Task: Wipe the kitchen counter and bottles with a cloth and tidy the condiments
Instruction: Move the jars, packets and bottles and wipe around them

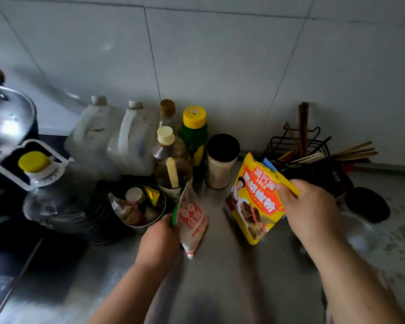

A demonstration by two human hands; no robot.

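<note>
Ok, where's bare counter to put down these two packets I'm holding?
Bare steel counter lies between the white-and-red packet and the yellow packet, back to the black-lidded jar, and nearer you. Crowded: bottles and steel bowl left, black wire rack right.

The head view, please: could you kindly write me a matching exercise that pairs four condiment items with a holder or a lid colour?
Things:
1 yellow packet
2 red-and-white packet
3 green bottle
4 jar of pale powder

States:
A black lid
B gripped by the left hand
C yellow cap
D gripped by the right hand

Pairs: 1-D, 2-B, 3-C, 4-A
</note>
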